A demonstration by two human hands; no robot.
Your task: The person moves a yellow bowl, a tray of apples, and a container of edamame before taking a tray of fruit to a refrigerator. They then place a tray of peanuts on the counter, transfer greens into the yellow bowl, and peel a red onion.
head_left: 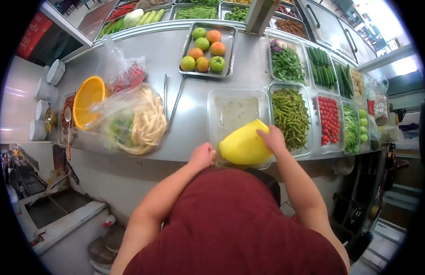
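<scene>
Yellow vessel [242, 145] in right fingers [264, 133]; red sign [35, 35], writing blurred.

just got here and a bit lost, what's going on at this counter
A person is at a metal counter. Their right hand holds a yellow object, too unclear to name, over a clear container with small bits on its bottom. Their left hand is by the container's near left edge. Green pods lie to the container's right.

Both hands [202, 156] [272, 139] forward, left curled
</scene>
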